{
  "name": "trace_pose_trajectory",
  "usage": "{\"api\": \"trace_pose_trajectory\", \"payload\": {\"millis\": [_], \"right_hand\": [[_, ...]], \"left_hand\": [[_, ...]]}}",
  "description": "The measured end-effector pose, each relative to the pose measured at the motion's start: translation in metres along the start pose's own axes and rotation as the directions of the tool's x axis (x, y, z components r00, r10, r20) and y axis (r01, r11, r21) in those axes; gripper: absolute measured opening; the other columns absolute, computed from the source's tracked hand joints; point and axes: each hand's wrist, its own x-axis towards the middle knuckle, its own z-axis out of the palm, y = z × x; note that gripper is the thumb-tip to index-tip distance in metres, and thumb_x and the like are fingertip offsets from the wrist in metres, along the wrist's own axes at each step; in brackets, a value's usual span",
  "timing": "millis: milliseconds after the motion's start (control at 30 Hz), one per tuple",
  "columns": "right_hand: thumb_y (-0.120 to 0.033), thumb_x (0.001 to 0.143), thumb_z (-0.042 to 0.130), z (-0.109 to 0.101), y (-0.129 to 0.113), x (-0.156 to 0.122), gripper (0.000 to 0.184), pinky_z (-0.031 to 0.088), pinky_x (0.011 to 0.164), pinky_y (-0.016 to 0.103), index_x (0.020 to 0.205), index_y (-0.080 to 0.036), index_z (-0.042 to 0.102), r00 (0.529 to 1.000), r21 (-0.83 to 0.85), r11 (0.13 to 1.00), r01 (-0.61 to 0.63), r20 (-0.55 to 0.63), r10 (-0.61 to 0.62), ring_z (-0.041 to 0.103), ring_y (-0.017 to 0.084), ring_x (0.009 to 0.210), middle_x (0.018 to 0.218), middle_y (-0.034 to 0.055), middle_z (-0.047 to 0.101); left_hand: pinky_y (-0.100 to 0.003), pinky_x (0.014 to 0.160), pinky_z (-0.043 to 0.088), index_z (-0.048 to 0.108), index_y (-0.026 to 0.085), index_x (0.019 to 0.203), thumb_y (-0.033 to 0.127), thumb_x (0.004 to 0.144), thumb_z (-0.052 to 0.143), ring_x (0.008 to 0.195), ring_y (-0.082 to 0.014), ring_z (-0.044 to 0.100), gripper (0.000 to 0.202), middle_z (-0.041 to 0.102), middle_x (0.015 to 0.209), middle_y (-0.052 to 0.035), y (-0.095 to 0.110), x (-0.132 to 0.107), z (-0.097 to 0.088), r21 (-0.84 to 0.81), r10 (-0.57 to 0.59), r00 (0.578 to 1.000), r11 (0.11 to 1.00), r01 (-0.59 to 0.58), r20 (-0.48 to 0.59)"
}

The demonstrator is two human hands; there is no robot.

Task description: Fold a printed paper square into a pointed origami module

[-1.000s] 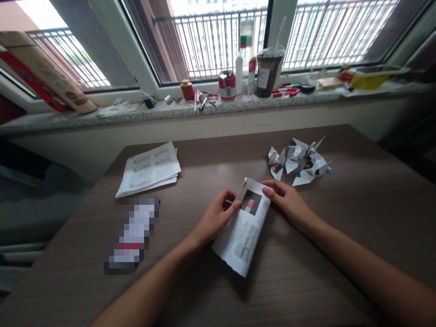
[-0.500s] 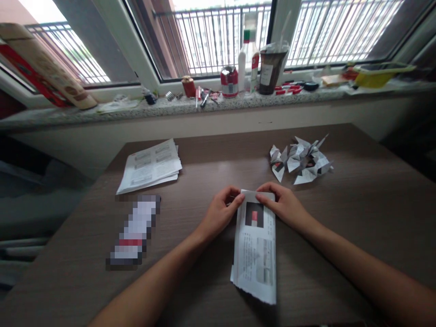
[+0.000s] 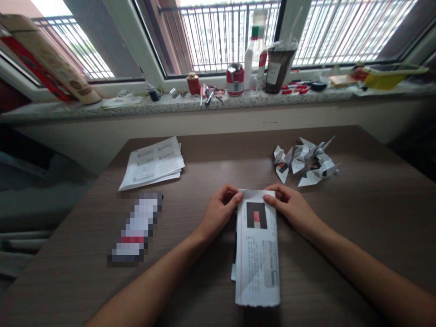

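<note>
Between my hands is a folded sheet of printed paper [image 3: 256, 259], long and narrow, with a dark picture near its top and a torn lower edge. My left hand [image 3: 225, 206] pinches its upper left corner, thumb on top and fingers behind. At the upper right corner, my right hand [image 3: 286, 204] grips it the same way. A second layer of the paper sticks out a little along the left side. The fingertips behind the paper are hidden.
Folded paper cranes [image 3: 313, 161] cluster at the back right of the table [image 3: 218, 154]. A stack of printed sheets [image 3: 153, 162] lies at the back left, with a blurred-out phone-like object [image 3: 138, 227] nearer. Along the windowsill stand a can [image 3: 235, 81], a cup [image 3: 277, 68] and bottles.
The paper has turned slightly and now lies straighter, its lower left edge further from the layer beneath. My right hand has shifted a little to the right along the top edge.
</note>
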Motion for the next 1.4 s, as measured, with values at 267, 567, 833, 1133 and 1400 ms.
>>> {"api": "trace_pose_trajectory", "payload": {"millis": [267,567,833,1133,1400], "right_hand": [[-0.046,0.086,0.075,-0.0013,-0.0019,-0.0029,0.028,0.038,0.056,0.028,0.098,-0.021,0.069,0.995,-0.192,0.978,0.084,-0.035,-0.092,0.051,0.015,0.061,0.068,-0.003,0.055],[-0.046,0.085,0.076,-0.0007,-0.0047,-0.0048,0.029,0.039,0.055,0.027,0.099,-0.021,0.068,0.994,-0.178,0.979,0.097,-0.041,-0.106,0.051,0.015,0.06,0.068,-0.0034,0.055],[-0.049,0.086,0.074,0.0021,-0.0032,-0.0033,0.034,0.051,0.068,0.031,0.105,-0.02,0.069,1.0,0.051,0.999,-0.01,-0.006,0.01,0.064,0.02,0.076,0.089,0.0041,0.07],[-0.05,0.088,0.074,-0.0006,-0.0004,-0.0051,0.031,0.049,0.068,0.03,0.097,-0.02,0.072,1.0,0.038,0.999,-0.007,0.002,0.007,0.064,0.02,0.077,0.086,0.0032,0.07],[-0.051,0.086,0.074,0.0007,-0.0052,-0.0064,0.032,0.048,0.065,0.03,0.093,-0.02,0.071,0.998,-0.058,0.997,0.045,-0.042,-0.048,0.062,0.02,0.072,0.079,0.003,0.069]], "left_hand": [[-0.023,0.065,0.043,0.059,0.018,0.085,0.044,0.091,0.071,0.072,-0.0134,0.052,0.029,0.058,0.08,-0.0002,-0.0051,0.0012,-0.0014,-0.063,-0.031,0.999,0.997,0.033,0.023],[-0.022,0.063,0.043,0.057,0.019,0.083,0.044,0.092,0.071,0.07,-0.0125,0.052,0.03,0.057,0.077,0.0006,-0.0002,-0.0014,0.0019,-0.121,-0.028,0.999,0.992,0.031,0.023],[-0.022,0.058,0.041,0.056,0.02,0.085,0.045,0.091,0.071,0.061,-0.0105,0.049,0.03,0.057,0.075,0.0025,0.0015,-0.0033,0.0053,-0.15,-0.066,0.997,0.987,0.061,-0.028],[-0.022,0.061,0.044,0.058,0.02,0.085,0.046,0.092,0.071,0.065,-0.0112,0.052,0.03,0.058,0.077,0.0015,-0.0021,-0.0023,0.004,-0.151,-0.042,0.999,0.988,0.036,-0.033],[-0.022,0.067,0.046,0.058,0.019,0.084,0.044,0.093,0.07,0.072,-0.0119,0.055,0.03,0.058,0.079,0.0011,-0.0014,-0.0028,0.0026,-0.145,-0.018,1.0,0.989,0.014,-0.025]]}}
